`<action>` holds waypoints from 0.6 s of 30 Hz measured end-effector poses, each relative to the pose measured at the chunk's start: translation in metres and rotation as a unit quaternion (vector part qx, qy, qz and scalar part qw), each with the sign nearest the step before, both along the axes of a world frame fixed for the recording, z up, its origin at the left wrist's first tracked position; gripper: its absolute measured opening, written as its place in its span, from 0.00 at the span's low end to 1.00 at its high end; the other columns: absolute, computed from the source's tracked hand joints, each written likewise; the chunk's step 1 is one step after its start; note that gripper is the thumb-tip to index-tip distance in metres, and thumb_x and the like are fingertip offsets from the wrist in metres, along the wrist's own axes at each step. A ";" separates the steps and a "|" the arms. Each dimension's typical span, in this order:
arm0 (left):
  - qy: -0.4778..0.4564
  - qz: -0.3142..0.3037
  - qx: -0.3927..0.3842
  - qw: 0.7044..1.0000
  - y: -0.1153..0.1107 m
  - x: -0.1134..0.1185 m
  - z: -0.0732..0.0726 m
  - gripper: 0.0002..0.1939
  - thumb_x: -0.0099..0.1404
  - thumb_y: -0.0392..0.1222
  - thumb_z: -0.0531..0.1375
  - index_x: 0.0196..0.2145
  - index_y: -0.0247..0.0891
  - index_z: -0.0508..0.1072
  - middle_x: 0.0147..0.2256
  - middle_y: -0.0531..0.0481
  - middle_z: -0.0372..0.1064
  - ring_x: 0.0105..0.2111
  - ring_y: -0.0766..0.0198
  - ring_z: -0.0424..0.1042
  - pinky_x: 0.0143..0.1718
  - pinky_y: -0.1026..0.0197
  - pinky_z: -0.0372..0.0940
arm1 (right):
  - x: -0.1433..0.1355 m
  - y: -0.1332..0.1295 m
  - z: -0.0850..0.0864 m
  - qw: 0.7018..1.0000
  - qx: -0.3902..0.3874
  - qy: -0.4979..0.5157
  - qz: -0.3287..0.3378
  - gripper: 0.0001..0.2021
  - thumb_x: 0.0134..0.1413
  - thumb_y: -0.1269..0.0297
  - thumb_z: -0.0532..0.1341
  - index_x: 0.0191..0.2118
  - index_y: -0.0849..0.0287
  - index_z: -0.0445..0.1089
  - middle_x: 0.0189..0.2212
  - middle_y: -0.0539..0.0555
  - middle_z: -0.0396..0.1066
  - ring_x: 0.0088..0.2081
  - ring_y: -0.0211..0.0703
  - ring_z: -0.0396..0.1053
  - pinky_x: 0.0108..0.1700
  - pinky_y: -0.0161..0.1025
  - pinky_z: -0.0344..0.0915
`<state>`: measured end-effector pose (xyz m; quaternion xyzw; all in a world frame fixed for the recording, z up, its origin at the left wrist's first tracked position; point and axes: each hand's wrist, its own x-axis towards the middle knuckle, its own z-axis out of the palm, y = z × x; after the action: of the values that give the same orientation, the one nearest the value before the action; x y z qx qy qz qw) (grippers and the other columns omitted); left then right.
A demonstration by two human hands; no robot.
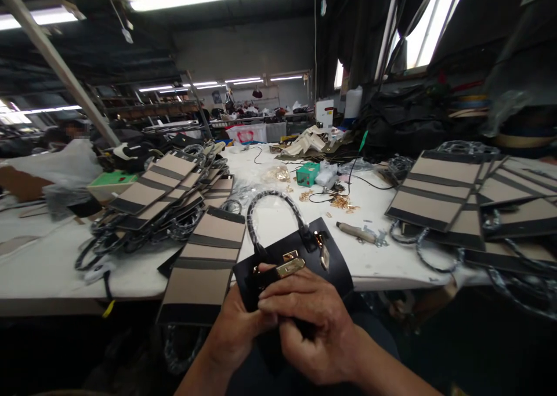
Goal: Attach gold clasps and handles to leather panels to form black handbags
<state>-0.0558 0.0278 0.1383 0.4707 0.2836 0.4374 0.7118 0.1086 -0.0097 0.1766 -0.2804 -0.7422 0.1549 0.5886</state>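
Note:
A black bag panel (337, 262) with a wrapped, arched handle (275, 193) is held upright at the table's front edge. My left hand (237, 326) grips its lower left part, fingers partly hidden behind it. Closed over the front of the panel, my right hand (313, 320) has its fingers around a black strap with a gold metal plate (291, 267). A gold pendant piece (323, 252) hangs at the handle's right base. Both hands touch at the thumbs and fingers.
Stacks of beige and black panels lie at left (161, 181) and right (439, 187). Behind the bag are a green box (307, 174), small gold parts (343, 203) and a tool with a thick handle (354, 231) on the white table (369, 262). A person is at far left.

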 end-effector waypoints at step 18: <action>-0.070 0.055 -0.264 0.960 0.038 0.027 -0.059 0.27 0.67 0.57 0.60 0.55 0.34 0.74 0.44 0.39 0.80 0.49 0.45 0.78 0.56 0.43 0.69 | 0.079 0.045 -0.096 0.949 -0.192 0.049 -0.244 0.10 0.60 0.67 0.61 0.45 0.52 0.78 0.46 0.56 0.76 0.49 0.48 0.75 0.51 0.47 0.74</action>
<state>-0.0291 0.0662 0.0790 0.2176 0.3645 0.4173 0.8035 0.1875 0.0357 0.0809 -0.5527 -0.5780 0.1599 0.5787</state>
